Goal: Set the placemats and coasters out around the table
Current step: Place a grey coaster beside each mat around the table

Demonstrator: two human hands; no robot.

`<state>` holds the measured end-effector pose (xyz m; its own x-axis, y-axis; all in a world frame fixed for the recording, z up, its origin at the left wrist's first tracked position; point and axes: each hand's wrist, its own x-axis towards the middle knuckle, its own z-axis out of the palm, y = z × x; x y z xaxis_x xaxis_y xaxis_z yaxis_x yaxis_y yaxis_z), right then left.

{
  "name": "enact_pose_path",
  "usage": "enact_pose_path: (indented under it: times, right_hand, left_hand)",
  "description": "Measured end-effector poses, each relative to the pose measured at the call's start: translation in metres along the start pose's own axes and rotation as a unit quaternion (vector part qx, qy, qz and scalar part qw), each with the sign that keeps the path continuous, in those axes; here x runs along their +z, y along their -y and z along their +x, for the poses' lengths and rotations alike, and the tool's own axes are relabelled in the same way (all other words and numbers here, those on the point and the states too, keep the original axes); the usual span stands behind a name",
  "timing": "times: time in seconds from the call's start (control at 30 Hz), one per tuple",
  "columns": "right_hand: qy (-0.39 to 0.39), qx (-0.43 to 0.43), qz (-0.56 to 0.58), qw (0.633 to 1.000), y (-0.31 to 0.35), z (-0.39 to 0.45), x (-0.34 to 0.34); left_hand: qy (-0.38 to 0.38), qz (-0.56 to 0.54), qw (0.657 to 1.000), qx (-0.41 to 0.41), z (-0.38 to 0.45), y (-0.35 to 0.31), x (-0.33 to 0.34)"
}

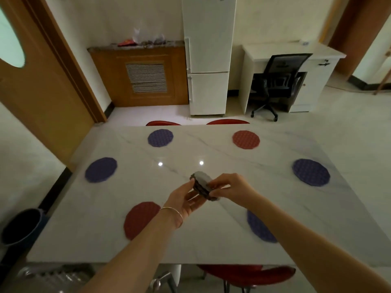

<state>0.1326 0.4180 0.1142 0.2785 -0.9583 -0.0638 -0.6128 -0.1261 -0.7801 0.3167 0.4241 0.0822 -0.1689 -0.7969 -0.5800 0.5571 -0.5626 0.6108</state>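
Several round placemats lie around the white marble table (211, 240): purple ones at far left (160, 138), left (101, 169), right (311, 172) and near right (259, 227), red ones at far right (246, 139) and near left (140, 218). Above the table's middle I hold a small stack of grey coasters (202, 185). My left hand (186, 203) cradles the stack from below. My right hand (230, 187) pinches the top coaster at its right edge. My right forearm covers part of the near right purple mat.
Red chairs stand at the far edge (227, 122) and at the near edge (247, 273). A dark bin (21, 227) sits on the floor at the left. Behind the table are a white fridge (208, 56), a wooden cabinet (143, 77) and a desk with a black office chair (277, 81).
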Motion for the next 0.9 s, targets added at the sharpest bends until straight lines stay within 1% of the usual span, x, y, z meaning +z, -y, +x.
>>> enact_pose_path:
  times: [0.1, 0.17, 0.27, 0.37, 0.47, 0.6, 0.7, 0.8, 0.9]
  right_hand:
    - [0.008, -0.005, 0.040, 0.999, -0.001, -0.006, 0.003]
    - [0.010, -0.011, 0.034, 0.999, 0.001, -0.008, 0.007]
    - [-0.020, -0.029, 0.013, 0.999, 0.007, -0.008, 0.016]
    - [-0.060, -0.045, -0.043, 0.996, 0.016, -0.007, 0.024]
    - [-0.067, -0.043, -0.078, 0.994, 0.025, -0.006, 0.030]
    - [-0.059, -0.042, -0.108, 0.991, 0.038, -0.004, 0.046]
    - [-0.037, -0.046, -0.134, 0.989, 0.047, 0.000, 0.064]
    - [-0.012, -0.054, -0.135, 0.989, 0.053, 0.005, 0.084]
    - [0.005, -0.056, -0.131, 0.990, 0.057, 0.010, 0.108]
  left_hand:
    - [-0.008, 0.007, 1.000, 0.003, -0.011, 0.004, -0.004]
    - [-0.010, 0.016, 1.000, 0.005, -0.015, 0.001, -0.009]
    - [-0.003, 0.035, 0.999, 0.010, -0.016, -0.006, -0.013]
    - [0.008, 0.042, 0.999, 0.006, -0.012, -0.012, -0.017]
    - [0.022, 0.044, 0.999, 0.000, -0.008, -0.015, -0.025]
    - [0.013, 0.042, 0.999, -0.005, -0.006, -0.019, -0.044]
    - [-0.002, 0.060, 0.998, -0.006, -0.006, -0.025, -0.061]
    - [0.001, 0.075, 0.997, -0.007, -0.011, -0.030, -0.084]
    - [-0.009, 0.058, 0.998, -0.023, -0.015, -0.034, -0.109]
